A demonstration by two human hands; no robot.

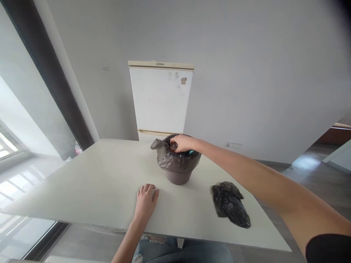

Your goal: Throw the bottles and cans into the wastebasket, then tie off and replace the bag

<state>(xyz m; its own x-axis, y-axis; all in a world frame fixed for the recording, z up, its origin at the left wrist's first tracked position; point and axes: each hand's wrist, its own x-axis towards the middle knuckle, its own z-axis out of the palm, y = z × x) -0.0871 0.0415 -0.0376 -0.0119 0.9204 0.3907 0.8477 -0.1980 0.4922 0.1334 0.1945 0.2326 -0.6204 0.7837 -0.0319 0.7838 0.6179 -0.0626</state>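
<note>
This looks like a room in a home: a household fridge [160,100], its door marked, stands by a plain grey wall [246,73] with a socket [233,145] low down; daylight enters by a window [7,144] at left, beyond a plain pale desk [109,175].

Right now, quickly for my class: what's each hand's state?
Left hand: open, resting on the table, holding nothing.
Right hand: curled at a reddish-brown item in the lined bin; grip cannot be told.
</note>
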